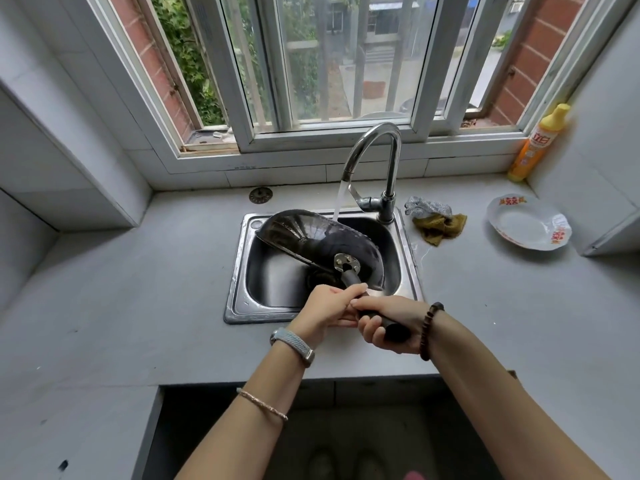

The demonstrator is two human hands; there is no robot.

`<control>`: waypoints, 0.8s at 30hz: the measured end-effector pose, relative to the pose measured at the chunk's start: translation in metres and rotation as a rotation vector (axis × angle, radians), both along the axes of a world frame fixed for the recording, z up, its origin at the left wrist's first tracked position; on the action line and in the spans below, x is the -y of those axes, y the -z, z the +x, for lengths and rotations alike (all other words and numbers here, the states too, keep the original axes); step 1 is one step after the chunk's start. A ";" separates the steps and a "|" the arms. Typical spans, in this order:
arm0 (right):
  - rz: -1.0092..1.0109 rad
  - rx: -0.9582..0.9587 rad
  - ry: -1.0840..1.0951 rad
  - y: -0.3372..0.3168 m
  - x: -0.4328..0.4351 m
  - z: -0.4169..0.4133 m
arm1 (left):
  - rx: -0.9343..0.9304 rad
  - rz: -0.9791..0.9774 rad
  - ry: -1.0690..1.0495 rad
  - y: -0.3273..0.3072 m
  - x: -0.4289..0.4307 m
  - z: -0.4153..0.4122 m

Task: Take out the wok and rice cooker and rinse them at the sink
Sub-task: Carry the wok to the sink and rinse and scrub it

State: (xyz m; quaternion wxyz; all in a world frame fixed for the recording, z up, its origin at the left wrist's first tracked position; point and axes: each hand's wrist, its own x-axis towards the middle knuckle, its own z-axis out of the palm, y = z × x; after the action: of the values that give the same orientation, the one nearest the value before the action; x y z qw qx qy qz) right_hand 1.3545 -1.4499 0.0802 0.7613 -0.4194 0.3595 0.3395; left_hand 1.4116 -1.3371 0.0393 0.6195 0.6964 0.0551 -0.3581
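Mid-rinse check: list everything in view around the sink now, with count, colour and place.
wok: one, black, tilted in the sink under the water
sink: one, steel, set in the counter
faucet: one, chrome, behind the sink, running
counter: one, grey, around the sink
disc: one, dark, on the counter behind the sink
scourer: one, silvery, right of the faucet
cloth: one, yellow-brown, beside the scourer
plate: one, white with red print, on the counter far right
bottle: one, yellow-orange, by the window's right corner
left hand: one, grips the wok handle
right hand: one, grips the handle's end
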 end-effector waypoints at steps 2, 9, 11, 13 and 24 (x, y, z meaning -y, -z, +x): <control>-0.024 0.033 0.005 0.002 -0.008 -0.001 | -0.009 -0.001 -0.013 0.003 -0.007 -0.002; 0.074 0.116 0.098 0.009 -0.032 -0.008 | -0.016 -0.021 -0.069 0.007 -0.027 -0.010; 0.205 0.120 0.179 0.011 -0.035 -0.012 | -0.013 -0.021 -0.087 0.008 -0.030 -0.011; 0.346 0.131 0.266 0.012 -0.038 -0.016 | -0.022 -0.031 -0.111 0.008 -0.032 -0.011; 0.559 0.282 0.404 0.011 -0.060 -0.020 | -0.135 -0.116 -0.216 0.000 -0.036 -0.002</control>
State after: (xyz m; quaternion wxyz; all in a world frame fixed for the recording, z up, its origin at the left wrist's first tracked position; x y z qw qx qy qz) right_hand 1.3346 -1.3901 0.0693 0.9401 -0.1587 0.2201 0.2063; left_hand 1.4096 -1.3007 0.0392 0.6886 0.6237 0.1508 -0.3379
